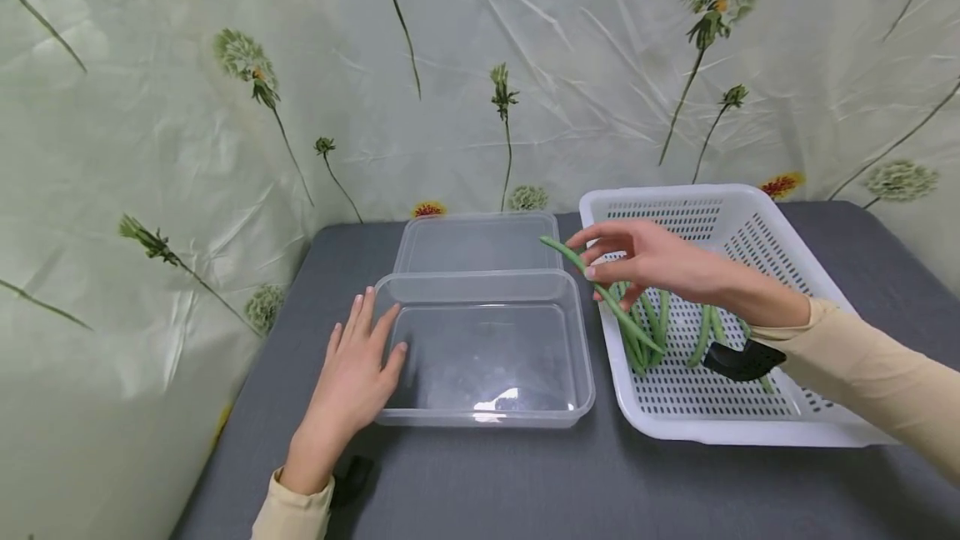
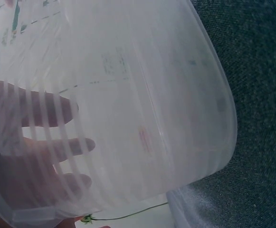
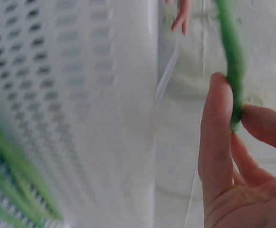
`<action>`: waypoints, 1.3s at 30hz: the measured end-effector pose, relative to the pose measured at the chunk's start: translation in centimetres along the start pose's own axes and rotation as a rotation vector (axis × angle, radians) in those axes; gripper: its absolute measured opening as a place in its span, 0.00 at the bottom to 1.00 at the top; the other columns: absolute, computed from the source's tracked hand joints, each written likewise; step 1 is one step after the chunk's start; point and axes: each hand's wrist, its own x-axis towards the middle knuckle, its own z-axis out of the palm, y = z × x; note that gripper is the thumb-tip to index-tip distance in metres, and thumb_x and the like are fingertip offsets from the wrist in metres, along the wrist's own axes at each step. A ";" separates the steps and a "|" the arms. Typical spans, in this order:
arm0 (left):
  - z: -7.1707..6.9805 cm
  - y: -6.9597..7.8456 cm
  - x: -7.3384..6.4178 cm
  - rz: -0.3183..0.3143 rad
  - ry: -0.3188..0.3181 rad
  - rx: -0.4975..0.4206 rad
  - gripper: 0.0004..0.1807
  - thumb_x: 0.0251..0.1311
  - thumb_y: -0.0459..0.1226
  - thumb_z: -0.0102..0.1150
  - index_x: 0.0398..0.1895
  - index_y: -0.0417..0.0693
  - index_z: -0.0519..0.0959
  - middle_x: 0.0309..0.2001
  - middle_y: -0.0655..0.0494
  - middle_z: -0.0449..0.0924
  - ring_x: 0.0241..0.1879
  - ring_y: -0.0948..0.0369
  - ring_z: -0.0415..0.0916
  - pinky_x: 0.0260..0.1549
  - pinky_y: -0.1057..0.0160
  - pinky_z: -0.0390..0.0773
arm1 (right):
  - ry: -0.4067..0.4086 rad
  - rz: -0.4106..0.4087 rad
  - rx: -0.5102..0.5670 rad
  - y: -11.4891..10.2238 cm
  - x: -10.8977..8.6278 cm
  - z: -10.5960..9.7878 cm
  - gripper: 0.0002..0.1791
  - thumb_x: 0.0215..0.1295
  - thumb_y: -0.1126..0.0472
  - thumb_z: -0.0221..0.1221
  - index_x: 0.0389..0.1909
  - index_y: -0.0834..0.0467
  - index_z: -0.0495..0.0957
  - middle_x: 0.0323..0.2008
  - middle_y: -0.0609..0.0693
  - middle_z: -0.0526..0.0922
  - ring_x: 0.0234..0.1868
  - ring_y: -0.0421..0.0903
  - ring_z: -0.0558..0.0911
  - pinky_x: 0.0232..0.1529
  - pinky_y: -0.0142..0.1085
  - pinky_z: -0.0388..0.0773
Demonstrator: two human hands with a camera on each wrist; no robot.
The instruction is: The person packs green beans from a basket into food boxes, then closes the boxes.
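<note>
My right hand (image 1: 660,261) pinches a green bean (image 1: 628,323) between thumb and fingertips, over the left side of a white perforated basket (image 1: 750,430). The bean slants, its far end reaching out past the rim. In the right wrist view, thumb and fingers squeeze one end of the bean (image 3: 235,61). Below lie several more green beans (image 1: 706,336) on the basket floor. My left hand (image 1: 351,382) rests at the left rim of a clear plastic container (image 1: 472,357), fingers spread and straight. Through the container wall (image 2: 123,118), its fingers show in the left wrist view.
A clear flat lid (image 1: 480,242) lies behind the container on the grey tabletop (image 1: 495,482). A flower-printed sheet (image 1: 450,132) hangs along the back and left. The basket stands to the container's right, a narrow gap between them.
</note>
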 end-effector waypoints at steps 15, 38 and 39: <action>-0.2 0.5 0.8 -0.010 -0.005 -0.004 0.30 0.72 0.41 0.49 0.74 0.43 0.62 0.78 0.40 0.37 0.76 0.47 0.33 0.67 0.34 0.43 | -0.127 -0.024 0.017 -0.8 4.2 4.2 0.28 0.62 0.72 0.61 0.64 0.60 0.72 0.54 0.62 0.76 0.37 0.53 0.84 0.32 0.50 0.84; -0.2 0.4 0.1 -0.021 0.004 0.020 0.31 0.72 0.43 0.49 0.74 0.41 0.61 0.78 0.40 0.39 0.77 0.47 0.34 0.67 0.34 0.43 | -0.080 -0.082 -0.014 -1.0 3.2 3.6 0.24 0.63 0.71 0.62 0.61 0.62 0.74 0.52 0.59 0.78 0.43 0.54 0.83 0.36 0.48 0.84; -0.2 0.4 0.1 -0.022 0.002 0.019 0.31 0.72 0.43 0.49 0.74 0.41 0.61 0.78 0.40 0.39 0.77 0.47 0.34 0.67 0.34 0.42 | -0.066 -0.087 -0.013 -1.0 3.1 3.3 0.24 0.63 0.71 0.62 0.61 0.62 0.74 0.52 0.59 0.78 0.44 0.54 0.83 0.36 0.48 0.84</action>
